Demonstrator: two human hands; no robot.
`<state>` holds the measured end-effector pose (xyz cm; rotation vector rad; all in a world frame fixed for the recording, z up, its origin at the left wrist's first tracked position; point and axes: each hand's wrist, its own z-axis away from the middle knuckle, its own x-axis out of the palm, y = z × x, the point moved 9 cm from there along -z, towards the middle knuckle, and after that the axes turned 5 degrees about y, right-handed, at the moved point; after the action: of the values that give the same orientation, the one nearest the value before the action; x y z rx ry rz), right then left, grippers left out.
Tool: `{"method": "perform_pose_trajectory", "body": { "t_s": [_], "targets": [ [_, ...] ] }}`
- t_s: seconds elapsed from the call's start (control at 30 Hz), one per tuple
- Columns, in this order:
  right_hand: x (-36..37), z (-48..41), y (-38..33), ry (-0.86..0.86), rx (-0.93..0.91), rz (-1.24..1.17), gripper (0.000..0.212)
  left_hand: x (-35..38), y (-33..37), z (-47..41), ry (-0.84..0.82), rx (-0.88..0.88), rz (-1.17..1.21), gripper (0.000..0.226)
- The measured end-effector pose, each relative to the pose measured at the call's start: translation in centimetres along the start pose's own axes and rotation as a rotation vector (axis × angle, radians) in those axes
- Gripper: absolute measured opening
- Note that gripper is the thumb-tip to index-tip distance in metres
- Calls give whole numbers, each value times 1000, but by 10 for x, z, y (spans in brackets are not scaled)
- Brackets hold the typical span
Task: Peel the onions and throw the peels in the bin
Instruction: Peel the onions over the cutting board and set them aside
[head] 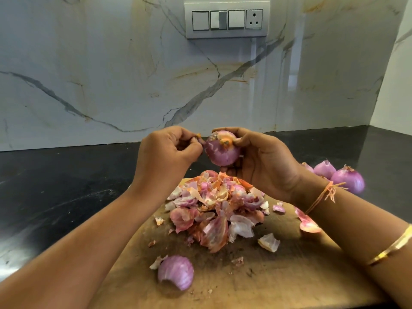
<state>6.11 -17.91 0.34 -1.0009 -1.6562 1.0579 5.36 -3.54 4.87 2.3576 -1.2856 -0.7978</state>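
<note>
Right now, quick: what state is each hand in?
Left hand: pinches a scrap of peel.
Right hand: grips the onion.

The wrist of the right hand [265,161] carries a thin orange thread [319,197], wound in several turns and knotted. Its frayed loose ends point toward 3 o'clock. Toward 5 o'clock from the thread, the right forearm carries a narrow, flat gold bangle [393,247] with a polished surface.

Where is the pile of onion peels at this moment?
In the head view, the pile of peels lies on the middle of the wooden board, just below the onion in the right hand.
</note>
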Motion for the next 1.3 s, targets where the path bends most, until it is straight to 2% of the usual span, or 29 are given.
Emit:
{"method": "perform_pose_trajectory", "body": {
  "t_s": [0.1, 0.17, 0.47, 0.6, 0.67, 0.83, 1.0, 1.17, 1.3],
  "targets": [
    [-1, 1, -6, 7, -26, -62, 32, -1, -16, -4, -28, -75, -101, 10],
    [-2, 0, -9, 3, -46, -53, 32, 1, -20, -4, -61, -101, -120, 13],
    [2, 0, -7, -54, -82, 152, 36, 19, -5, 8, -227, -123, 99, 25],
    [3, -1, -6, -47, -112, 276, 30, 19, -5, 7, -198, -122, 124, 5],
    [2, -1, -6, -39, -127, 303, 29, 17, -4, 7, -179, -102, 113, 10],
    [4, 1, -10, -32, -177, 392, 32, 12, 1, 5, -128, -43, 2, 6],
    [9, 4, -12, -44, -208, 445, 31, 9, 7, 6, -103, 47, -68, 23],
    [11, 5, -13, -61, -193, 392, 29, 3, 10, 2, -60, 105, -131, 16],
    [7, 4, -9, -63, -122, 264, 39, 4, 9, 2, -60, 82, -102, 16]
  ]
}}
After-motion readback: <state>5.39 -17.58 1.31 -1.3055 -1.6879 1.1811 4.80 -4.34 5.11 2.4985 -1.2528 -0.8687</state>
